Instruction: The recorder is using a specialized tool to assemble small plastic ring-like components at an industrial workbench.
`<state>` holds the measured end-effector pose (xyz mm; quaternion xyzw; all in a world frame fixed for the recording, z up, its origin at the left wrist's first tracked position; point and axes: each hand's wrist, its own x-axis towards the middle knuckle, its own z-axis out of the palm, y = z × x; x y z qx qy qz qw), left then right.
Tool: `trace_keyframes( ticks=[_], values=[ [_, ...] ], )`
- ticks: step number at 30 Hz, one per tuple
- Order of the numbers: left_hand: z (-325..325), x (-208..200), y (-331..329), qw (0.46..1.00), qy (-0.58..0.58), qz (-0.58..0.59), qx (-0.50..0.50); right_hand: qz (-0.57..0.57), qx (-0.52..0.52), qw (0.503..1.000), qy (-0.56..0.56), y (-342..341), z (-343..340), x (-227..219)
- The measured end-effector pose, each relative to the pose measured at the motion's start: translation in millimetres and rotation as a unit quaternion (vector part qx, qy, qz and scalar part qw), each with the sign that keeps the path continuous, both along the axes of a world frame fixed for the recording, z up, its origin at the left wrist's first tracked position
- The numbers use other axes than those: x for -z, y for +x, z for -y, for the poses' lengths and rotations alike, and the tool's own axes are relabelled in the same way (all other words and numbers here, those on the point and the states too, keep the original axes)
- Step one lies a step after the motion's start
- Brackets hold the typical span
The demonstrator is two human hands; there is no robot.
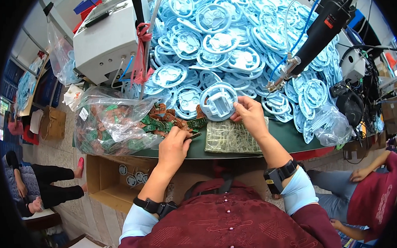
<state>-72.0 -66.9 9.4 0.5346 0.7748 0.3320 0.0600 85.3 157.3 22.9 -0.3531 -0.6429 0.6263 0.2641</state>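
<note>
My right hand grips the right edge of a light-blue round plastic part, steering-wheel-like with a raised rectangular frame in its middle. It is held tilted up over the back of a flat, tape-wrapped block. Lower and to the left, my left hand pinches a small dark strip, which looks like a circuit board. Just beyond those fingers lies a loose heap of green and brown circuit boards. More of the boards fill a clear plastic bag further left.
A huge pile of light-blue round parts covers the back of the green table. A black tool on an arm slants in at right; a grey machine box stands left. Below is a cardboard box. Other people sit at both sides.
</note>
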Motion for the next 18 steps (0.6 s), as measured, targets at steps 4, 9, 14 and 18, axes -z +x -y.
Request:
trace_keyframes(
  ticks=[4,9,14,18],
  values=[
    [-7.0,-5.2,6.2,0.965,0.024,0.255,-0.047,0.023,0.051,0.984,0.171,-4.7,-0.8,2.0],
    [-25.8,-9.4,15.3,0.868,0.001,0.494,-0.058,-0.02,0.071,0.895,0.439,-16.0,-0.1,-19.1],
    [-42.5,-7.3,32.2,0.919,-0.01,0.393,-0.028,-0.034,0.02,0.802,0.596,-8.4,-3.7,-25.8],
    [-41.3,-5.2,37.9,0.952,-0.029,0.305,-0.017,-0.005,-0.061,0.759,0.648,25.1,6.2,-21.9]
  ],
)
